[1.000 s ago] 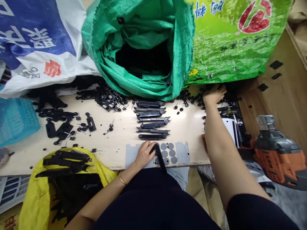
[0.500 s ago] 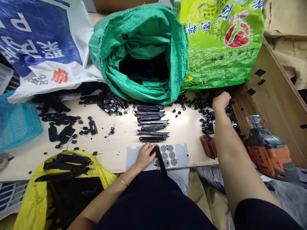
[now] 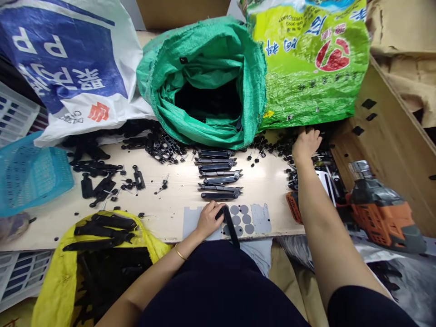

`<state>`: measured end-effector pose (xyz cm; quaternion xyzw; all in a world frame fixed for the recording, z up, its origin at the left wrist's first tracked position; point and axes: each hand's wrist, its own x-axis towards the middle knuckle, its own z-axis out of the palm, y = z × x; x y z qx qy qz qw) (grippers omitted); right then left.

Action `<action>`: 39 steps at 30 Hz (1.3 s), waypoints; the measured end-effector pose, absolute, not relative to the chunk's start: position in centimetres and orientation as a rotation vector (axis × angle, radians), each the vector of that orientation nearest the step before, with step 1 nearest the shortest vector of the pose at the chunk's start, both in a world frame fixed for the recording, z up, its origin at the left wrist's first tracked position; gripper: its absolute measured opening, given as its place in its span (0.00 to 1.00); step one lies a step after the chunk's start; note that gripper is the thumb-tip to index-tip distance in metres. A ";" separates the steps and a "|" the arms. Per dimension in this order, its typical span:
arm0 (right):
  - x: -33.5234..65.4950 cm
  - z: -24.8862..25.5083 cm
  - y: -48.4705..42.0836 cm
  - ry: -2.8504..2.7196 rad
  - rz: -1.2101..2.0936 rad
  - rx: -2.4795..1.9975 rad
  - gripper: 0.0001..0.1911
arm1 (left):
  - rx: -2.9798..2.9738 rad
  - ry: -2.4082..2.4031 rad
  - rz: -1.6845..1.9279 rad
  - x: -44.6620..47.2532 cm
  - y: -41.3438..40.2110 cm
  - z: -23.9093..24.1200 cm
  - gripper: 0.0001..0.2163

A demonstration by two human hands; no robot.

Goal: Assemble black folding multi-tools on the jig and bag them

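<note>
My left hand (image 3: 210,219) rests at the front of the bench, its fingers closed around one end of a long black plastic bar (image 3: 231,227). The bar slants down over the bench edge towards my body. Far to the right, my right hand (image 3: 306,144) is in a dark pile of small black-headed screws (image 3: 289,137) below the bright green bag. Its fingers curl downward and the tips are hidden, so what they grip cannot be made out. Several jointed black plastic parts (image 3: 220,174) with forked ends lie in a row ahead of my left hand.
A green sack (image 3: 200,41) stands open at the back, between a white-blue bag (image 3: 68,50) and a bright green bag (image 3: 306,91). An orange cordless driver (image 3: 383,213) lies right. Left are a blue basket (image 3: 34,177), loose black links (image 3: 98,184) and a yellow sack (image 3: 51,277).
My right hand has shifted slightly left within the screw pile, and its fingers show more. My left hand still holds the bar. The whole view has shifted a little.
</note>
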<state>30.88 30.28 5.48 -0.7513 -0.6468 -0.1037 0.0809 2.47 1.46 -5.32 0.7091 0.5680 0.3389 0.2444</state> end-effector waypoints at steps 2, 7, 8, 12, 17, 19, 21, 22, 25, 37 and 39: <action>29.5 5.8 26.9 -1.877 -0.272 -2.129 0.13 | 1.937 1.554 0.921 2.5 1.4 -5.3 0.14; 27.7 5.8 17.0 -1.740 0.207 -1.886 0.11 | 1.946 1.680 0.773 2.1 0.8 -4.2 0.16; 27.6 5.2 15.5 -1.700 0.307 -1.870 0.11 | 1.947 1.734 0.718 2.1 0.6 -3.8 0.18; 26.9 1.7 12.3 -1.454 0.571 -1.868 0.14 | 2.184 1.709 0.517 2.1 0.1 -1.4 0.27; 26.5 -1.7 10.9 -1.355 0.891 -1.812 0.29 | 2.514 1.155 0.285 2.9 1.5 0.4 0.17; 26.5 -1.8 10.4 -1.451 0.909 -1.884 0.31 | 2.529 1.083 0.235 2.9 2.4 0.5 0.11; 26.4 -1.4 10.1 -1.560 0.883 -2.010 0.24 | 2.504 1.050 0.226 2.8 2.9 0.6 0.10; 26.3 -1.1 10.1 -1.610 0.874 -2.077 0.20 | 2.463 1.057 0.235 2.8 3.1 0.7 0.09; 25.9 -0.1 10.4 -1.690 0.854 -2.228 0.10 | 2.177 1.233 0.292 2.5 2.9 1.3 0.09; 21.4 3.5 5.9 -0.658 1.517 -1.428 0.06 | 1.369 1.324 0.582 4.2 1.7 0.9 0.17; 20.3 3.8 5.6 -0.579 1.471 -1.446 0.06 | 1.418 1.321 0.560 4.7 1.3 1.7 0.17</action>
